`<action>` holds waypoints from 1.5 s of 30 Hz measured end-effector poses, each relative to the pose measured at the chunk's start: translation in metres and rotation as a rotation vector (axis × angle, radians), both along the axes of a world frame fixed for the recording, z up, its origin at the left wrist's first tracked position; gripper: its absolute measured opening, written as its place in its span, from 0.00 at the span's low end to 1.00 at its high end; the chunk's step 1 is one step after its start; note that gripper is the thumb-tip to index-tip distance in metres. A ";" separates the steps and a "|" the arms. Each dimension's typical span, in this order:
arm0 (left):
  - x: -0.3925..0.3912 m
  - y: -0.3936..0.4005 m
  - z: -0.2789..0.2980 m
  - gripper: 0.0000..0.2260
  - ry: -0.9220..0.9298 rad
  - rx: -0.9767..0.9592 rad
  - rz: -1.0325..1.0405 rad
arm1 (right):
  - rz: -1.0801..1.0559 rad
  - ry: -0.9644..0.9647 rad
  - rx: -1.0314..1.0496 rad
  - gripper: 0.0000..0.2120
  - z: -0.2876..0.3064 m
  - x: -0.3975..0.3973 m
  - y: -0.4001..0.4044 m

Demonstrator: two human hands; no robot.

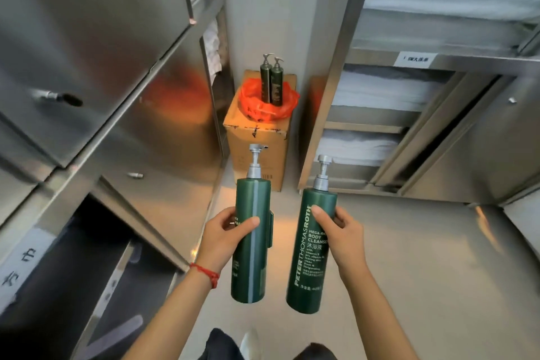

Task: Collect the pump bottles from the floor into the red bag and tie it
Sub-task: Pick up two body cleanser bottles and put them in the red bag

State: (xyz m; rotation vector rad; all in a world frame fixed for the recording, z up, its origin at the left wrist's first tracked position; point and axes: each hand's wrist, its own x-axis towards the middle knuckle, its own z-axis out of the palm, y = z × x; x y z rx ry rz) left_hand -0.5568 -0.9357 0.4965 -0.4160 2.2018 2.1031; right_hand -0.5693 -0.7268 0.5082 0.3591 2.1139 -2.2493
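I stand on a pale floor (409, 257) in a narrow store room, steel cabinets (87, 52) to my left, shelves of folded white linen (380, 96) to my right. Ahead, a cardboard box (257, 149) carries the red bag (267, 101), two pump bottles (271, 85) upright inside. My left hand (225, 238) grips one green bottle (251, 242); my right hand (340, 231) grips a body cleanser bottle (311, 257).
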 end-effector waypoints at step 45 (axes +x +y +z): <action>-0.679 -0.060 -0.098 0.22 -0.021 -0.045 -0.042 | -0.137 -0.037 0.190 0.24 -0.085 -0.648 -0.086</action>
